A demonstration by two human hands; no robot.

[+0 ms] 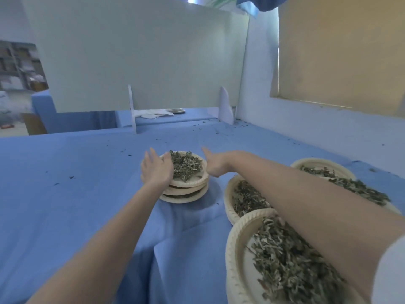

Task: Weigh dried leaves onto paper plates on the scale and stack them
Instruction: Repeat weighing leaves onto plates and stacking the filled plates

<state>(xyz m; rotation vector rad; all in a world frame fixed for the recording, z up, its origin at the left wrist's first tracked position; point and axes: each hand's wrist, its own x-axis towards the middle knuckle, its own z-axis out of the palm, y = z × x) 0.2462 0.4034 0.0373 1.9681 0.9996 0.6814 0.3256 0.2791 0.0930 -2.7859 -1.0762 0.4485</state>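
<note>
A stack of three paper plates [190, 185] stands mid-table, each loaded with dried green leaves [185, 166]. My left hand [156, 168] lies on the stack's left rim with its fingers straight, touching the top plate. My right hand [213, 164] sits at the stack's right side, thumb out and fingers against the rim. To the right, three more plates of leaves sit under my right forearm: a near plate [235, 255], a middle plate [229, 194] and a far plate [341, 168]. No scale is in view.
A blue cloth [76, 194] covers the table and is rumpled in front of the stack, with leaf crumbs scattered on it. A white partition board [140, 62] stands at the back. Behind it lie white cloths and some plates [176, 110]. A wall runs along the right.
</note>
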